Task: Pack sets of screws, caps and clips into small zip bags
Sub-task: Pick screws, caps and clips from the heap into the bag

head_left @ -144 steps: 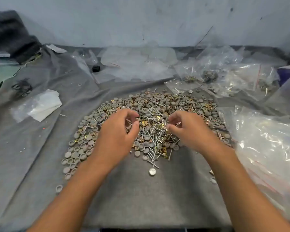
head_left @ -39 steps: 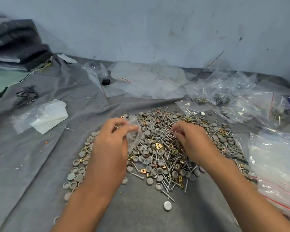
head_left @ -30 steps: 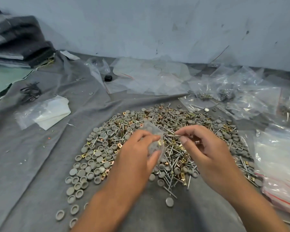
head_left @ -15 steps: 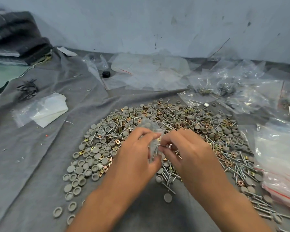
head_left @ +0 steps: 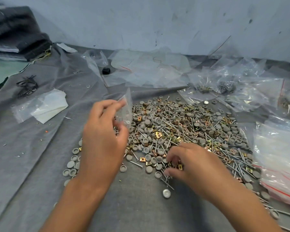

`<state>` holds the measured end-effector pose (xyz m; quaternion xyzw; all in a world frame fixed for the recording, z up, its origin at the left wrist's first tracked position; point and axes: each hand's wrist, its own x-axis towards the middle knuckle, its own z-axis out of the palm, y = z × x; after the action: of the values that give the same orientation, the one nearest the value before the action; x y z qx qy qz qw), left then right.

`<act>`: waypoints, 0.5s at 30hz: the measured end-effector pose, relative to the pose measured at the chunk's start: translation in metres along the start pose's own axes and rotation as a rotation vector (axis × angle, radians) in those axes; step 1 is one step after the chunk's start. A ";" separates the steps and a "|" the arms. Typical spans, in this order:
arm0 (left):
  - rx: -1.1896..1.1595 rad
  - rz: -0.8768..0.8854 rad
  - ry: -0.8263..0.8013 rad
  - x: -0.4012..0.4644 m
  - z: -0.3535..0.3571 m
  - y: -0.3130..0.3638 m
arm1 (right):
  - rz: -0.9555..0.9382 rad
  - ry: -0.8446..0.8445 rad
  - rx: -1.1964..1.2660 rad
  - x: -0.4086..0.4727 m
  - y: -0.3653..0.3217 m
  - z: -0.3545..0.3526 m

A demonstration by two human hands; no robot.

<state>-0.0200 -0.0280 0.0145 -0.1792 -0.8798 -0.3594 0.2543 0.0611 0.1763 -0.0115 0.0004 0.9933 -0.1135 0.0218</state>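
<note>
Left hand [head_left: 102,138] pinches small bag [head_left: 126,113] upright for filling; right hand [head_left: 191,166] fingers curl, picking clips [head_left: 177,166] from pile.

A soft, matt grey cloth [head_left: 32,156] covers the desk. The screws [head_left: 166,143] are shiny silver metal. The caps [head_left: 147,122] are dull grey plastic. The little square clips [head_left: 158,134] are shiny gold metal. The small bag [head_left: 126,111] in the left hand [head_left: 102,138] is thin, clear, glossy plastic.
</note>
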 end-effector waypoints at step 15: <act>-0.015 0.059 -0.460 -0.023 0.027 0.005 | 0.206 -0.020 -0.156 -0.006 -0.030 0.010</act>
<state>-0.0079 -0.0086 -0.0122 -0.2842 -0.9062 -0.3082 0.0560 0.0678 0.1448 -0.0147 0.0998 0.9935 -0.0330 0.0432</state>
